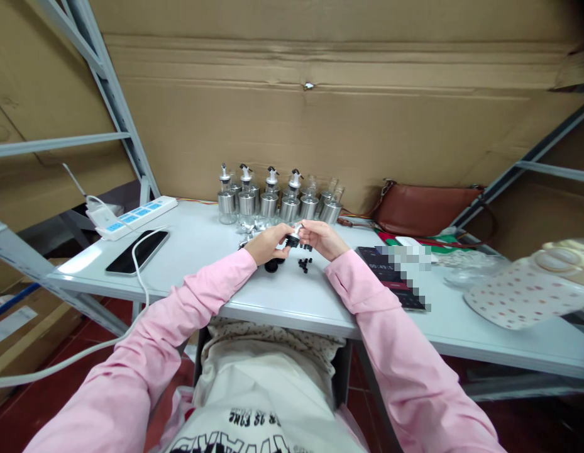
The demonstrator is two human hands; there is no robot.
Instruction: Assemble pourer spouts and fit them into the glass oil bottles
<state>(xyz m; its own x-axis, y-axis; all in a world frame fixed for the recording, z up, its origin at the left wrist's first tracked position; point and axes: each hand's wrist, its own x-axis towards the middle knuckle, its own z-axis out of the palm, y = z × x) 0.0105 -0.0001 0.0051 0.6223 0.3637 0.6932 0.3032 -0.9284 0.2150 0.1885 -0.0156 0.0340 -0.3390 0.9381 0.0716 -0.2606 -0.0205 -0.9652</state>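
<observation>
Cardboard backdrop: a tall brown sheet (320, 132) stands behind the table, creased across its upper part, with a small torn hole near the middle.
Table: a pale grey top (292, 308) spans the view, with grey metal posts (115, 100) rising at the left.
Sleeves: pink (197, 296), both reaching forward over the table's near edge.
Dotted container: a pale spotted one (522, 289) sits at the far right.
Handbag: a reddish-brown bag (424, 211) lies against the backdrop, right of the bottles.
Bottles: a cluster of glass bottles (269, 206) with metal bands stands behind the hands; four in front carry pourer tops, while those at the right have bare necks.
Power strip: white and blue (138, 217), at the left rear.
Phones: a dark one (137, 253) lies at the left under a white cable; another (390, 283), partly pixelated, shows a timer near the right forearm.
Left hand: its fingers (271, 244) pinch the black lower part of a pourer piece (292, 239).
Right hand: its fingertips (305, 234) close on the same piece's pale upper part.
Pourer piece: held between both hands, just above the table, in front of the bottles.
Silvery parts: a loose pile (254, 225) between bottles and left hand.
Black bits: a few (305, 265) lie just below the hands.
</observation>
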